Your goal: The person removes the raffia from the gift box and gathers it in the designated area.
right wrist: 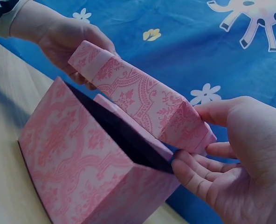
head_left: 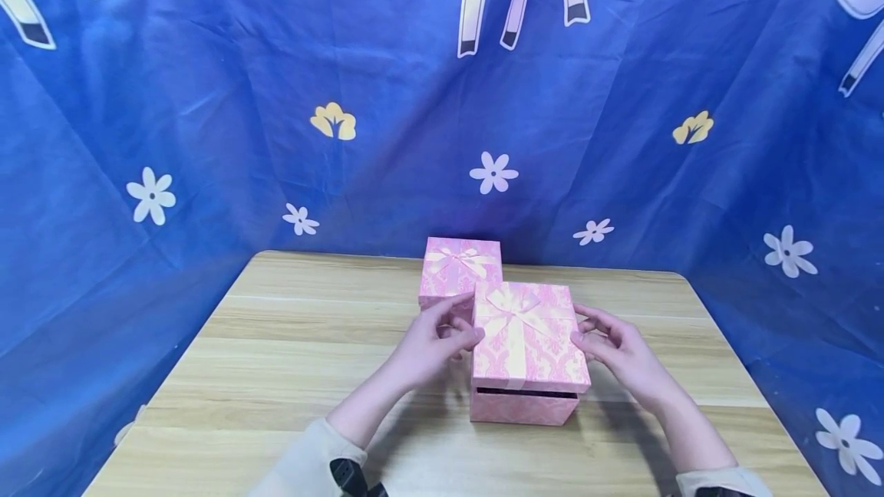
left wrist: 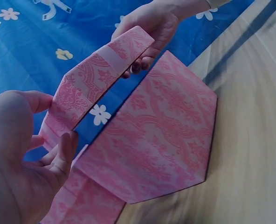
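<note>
A pink patterned lid (head_left: pixel 528 343) with a pale ribbon bow is held level above its pink box base (head_left: pixel 523 408). A gap shows between them in both wrist views, and the dark inside of the base (right wrist: pixel 124 126) is visible in the right one. My left hand (head_left: pixel 433 340) grips the lid's left side between thumb and fingers. On the opposite side my right hand (head_left: pixel 618 347) grips the lid the same way. Behind and to the left stands a smaller pink gift box (head_left: pixel 461 263) with its lid on and a bow on top.
The wood-grain table (head_left: pixel 297 351) carries both boxes. A blue cloth backdrop (head_left: pixel 407 190) with printed flowers and animals rises behind the table and along its sides.
</note>
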Demonstrator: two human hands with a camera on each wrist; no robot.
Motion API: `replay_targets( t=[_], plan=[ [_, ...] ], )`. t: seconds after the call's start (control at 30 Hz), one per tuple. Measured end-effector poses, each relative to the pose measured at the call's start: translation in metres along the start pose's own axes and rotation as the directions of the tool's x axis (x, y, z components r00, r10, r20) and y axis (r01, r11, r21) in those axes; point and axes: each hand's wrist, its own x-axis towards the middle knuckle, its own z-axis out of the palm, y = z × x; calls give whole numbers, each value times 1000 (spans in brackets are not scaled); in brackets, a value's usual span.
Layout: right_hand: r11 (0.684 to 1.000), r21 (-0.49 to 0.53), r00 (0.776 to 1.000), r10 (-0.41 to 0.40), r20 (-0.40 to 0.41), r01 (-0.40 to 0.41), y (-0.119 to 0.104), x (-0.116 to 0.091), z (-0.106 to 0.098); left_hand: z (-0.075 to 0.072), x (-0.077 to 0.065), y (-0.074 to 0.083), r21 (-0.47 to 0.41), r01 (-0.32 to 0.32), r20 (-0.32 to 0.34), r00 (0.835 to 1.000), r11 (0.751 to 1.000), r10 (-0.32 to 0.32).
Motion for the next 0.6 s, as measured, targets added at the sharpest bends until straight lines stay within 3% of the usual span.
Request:
replay_targets(
  t=[0.3,0.6],
  plan=[
    [997,-18,997,-75,2,75,-18,10,4,-13,5,13,25,-50,-12,999,998,50],
    [995,25,995,-98,-6,98,-29,20,10,-29,4,26,44,-45,-34,998,998,46]
  ],
)
